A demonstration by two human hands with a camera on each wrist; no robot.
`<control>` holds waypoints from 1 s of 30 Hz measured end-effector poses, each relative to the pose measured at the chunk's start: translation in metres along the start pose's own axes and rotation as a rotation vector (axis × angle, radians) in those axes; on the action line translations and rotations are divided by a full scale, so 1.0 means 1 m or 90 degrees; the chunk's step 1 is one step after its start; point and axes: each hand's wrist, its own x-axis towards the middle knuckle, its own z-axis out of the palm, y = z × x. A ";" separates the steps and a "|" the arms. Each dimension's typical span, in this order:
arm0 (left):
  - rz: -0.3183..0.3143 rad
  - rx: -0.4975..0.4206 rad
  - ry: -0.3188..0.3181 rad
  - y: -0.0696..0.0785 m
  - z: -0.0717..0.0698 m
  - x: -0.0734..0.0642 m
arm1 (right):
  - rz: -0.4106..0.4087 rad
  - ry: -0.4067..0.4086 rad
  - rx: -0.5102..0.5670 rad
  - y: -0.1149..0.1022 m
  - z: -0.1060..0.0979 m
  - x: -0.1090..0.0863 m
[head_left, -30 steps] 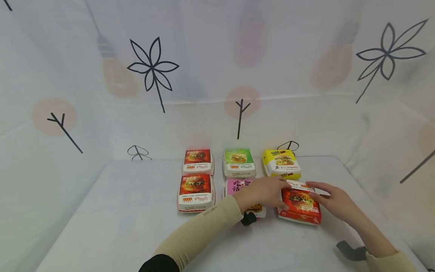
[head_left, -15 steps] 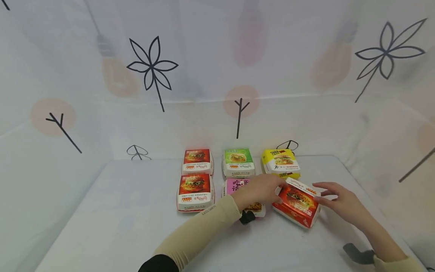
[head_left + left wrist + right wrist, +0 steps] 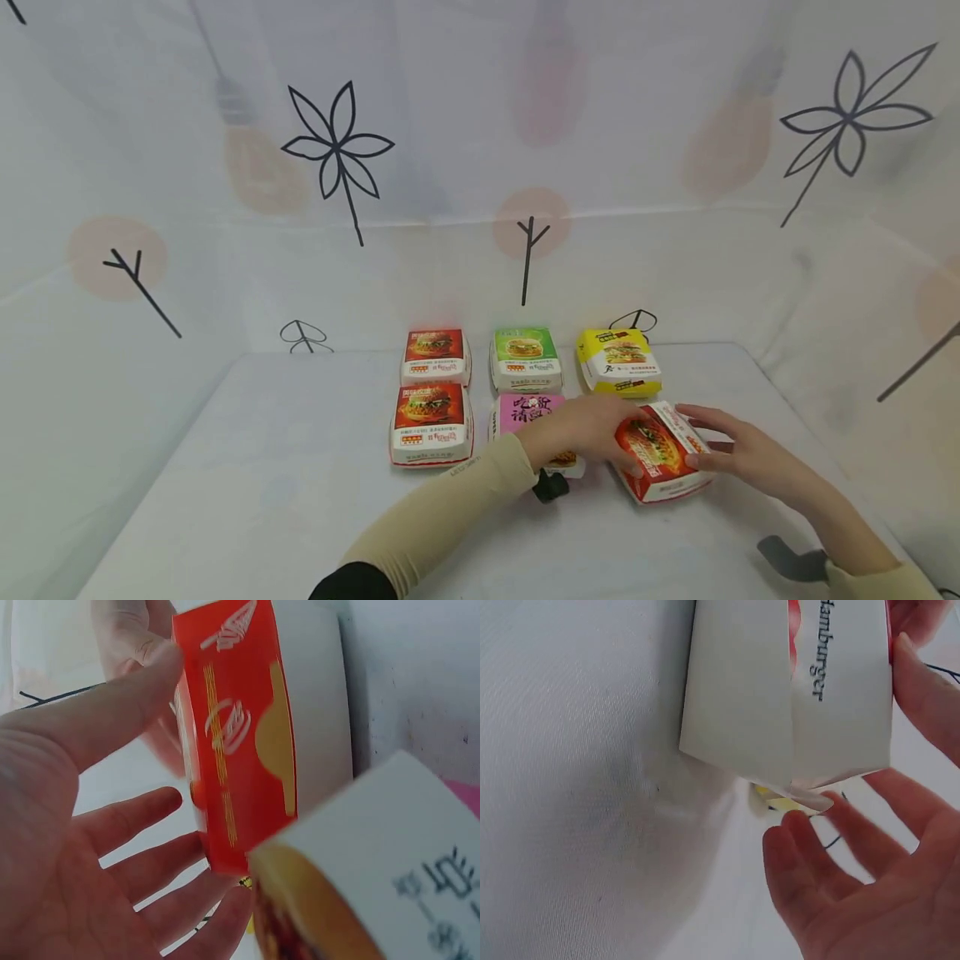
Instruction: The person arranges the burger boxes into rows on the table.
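Both hands are on a red-and-white hamburger box (image 3: 663, 454) at the right of the row in the head view. My left hand (image 3: 581, 425) holds its left side, thumb on the near part and the other fingers spread toward the far end. On the other side, my right hand (image 3: 750, 450) has its thumb on the top edge and its fingers around the far end. The left wrist view shows the red side of the box (image 3: 240, 735). In the right wrist view its white side (image 3: 840, 697) carries the word "Hamburger", and a small flap sticks out at one corner.
A pink-and-white burger box (image 3: 525, 408) lies partly hidden under my left forearm. Behind stand a yellow box (image 3: 618, 362), a green box (image 3: 527, 358) and a red box (image 3: 437, 354), with another red box (image 3: 431, 425) in front. A patterned cloth (image 3: 450, 167) hangs behind the white table.
The hamburger box has been turned between my hands, so its white strip now runs along the right. It looked tilted half a second ago. The other boxes stay put.
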 end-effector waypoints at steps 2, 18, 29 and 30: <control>0.002 0.013 0.000 0.002 0.001 0.000 | -0.027 -0.012 0.014 0.000 0.002 0.001; -0.023 0.031 0.030 0.004 0.001 -0.004 | -0.083 0.027 -0.035 0.004 0.000 -0.003; -0.049 -0.016 0.079 -0.001 -0.003 -0.007 | -0.043 0.057 -0.076 0.009 -0.008 -0.014; -0.047 -0.023 0.078 -0.002 -0.003 -0.007 | -0.040 0.057 -0.073 0.010 -0.007 -0.014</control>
